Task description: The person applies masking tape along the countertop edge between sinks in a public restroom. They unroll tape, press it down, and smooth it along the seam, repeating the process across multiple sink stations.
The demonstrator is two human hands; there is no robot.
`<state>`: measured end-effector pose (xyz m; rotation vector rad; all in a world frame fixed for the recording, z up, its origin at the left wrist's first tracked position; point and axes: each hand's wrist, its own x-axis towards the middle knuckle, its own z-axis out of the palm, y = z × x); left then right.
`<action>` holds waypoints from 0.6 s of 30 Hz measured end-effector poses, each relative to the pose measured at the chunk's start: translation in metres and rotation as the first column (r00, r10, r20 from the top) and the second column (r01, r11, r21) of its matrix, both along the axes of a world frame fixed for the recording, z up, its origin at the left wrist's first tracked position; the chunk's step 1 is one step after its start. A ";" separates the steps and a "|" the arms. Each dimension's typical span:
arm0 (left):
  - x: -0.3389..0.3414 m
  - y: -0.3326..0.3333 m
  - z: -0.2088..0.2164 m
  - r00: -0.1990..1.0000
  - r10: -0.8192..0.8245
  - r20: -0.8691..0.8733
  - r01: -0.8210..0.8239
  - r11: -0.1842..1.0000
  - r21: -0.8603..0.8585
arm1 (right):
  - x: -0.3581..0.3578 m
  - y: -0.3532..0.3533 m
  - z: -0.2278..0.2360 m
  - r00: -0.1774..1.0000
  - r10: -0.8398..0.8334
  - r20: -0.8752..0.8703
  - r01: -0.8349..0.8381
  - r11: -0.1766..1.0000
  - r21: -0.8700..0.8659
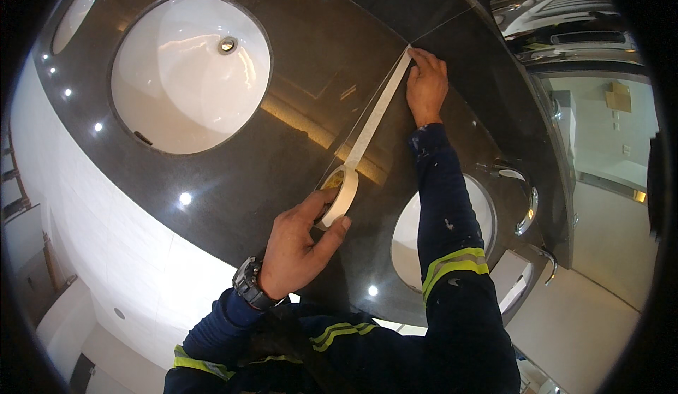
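Note:
A roll of masking tape [345, 198] is gripped between the thumb and fingers of my left hand [300, 242], over the near part of the dark countertop [212, 196]. From the roll a pale strip of tape [379, 111] runs out straight toward the back of the counter, close beside a thin seam line. My right hand [428, 87] presses the strip's far end with its fingertips, where the counter meets the dark backsplash. What the curled fingers under that hand do is partly hidden.
A round white sink [191, 129] with a drain sits left of the tape. Another white sink [406, 242] lies partly under my right forearm, with curved chrome taps [526, 210] beyond it. At the right, a white box-like object [510, 277] rests on the counter.

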<state>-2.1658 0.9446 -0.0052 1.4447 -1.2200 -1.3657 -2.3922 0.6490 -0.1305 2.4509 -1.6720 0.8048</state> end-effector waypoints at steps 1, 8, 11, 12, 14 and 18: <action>0.000 0.000 0.001 1.000 -0.002 -0.003 0.002 1.000 0.014 | -0.001 -0.001 -0.001 1.000 -0.007 -0.014 0.006 1.000 -0.003; -0.002 0.001 0.001 1.000 0.024 -0.010 -0.024 1.000 0.009 | 0.001 0.000 -0.001 0.999 -0.008 -0.039 0.008 1.000 -0.009; -0.001 0.001 0.001 1.000 0.009 0.000 -0.009 1.000 0.021 | 0.001 0.000 0.000 0.999 -0.015 -0.034 0.014 1.000 -0.021; -0.001 0.001 0.000 1.000 0.003 0.001 -0.003 1.000 0.026 | 0.001 0.001 0.000 0.999 -0.020 -0.032 0.020 1.000 -0.024; 0.000 0.001 -0.001 1.000 -0.006 0.005 0.006 0.999 0.035 | 0.001 -0.001 -0.001 0.998 -0.045 -0.035 0.044 0.999 -0.029; -0.001 0.002 -0.003 1.000 -0.002 0.000 0.002 0.999 0.035 | 0.003 0.001 -0.001 0.995 -0.081 -0.050 0.080 0.997 -0.012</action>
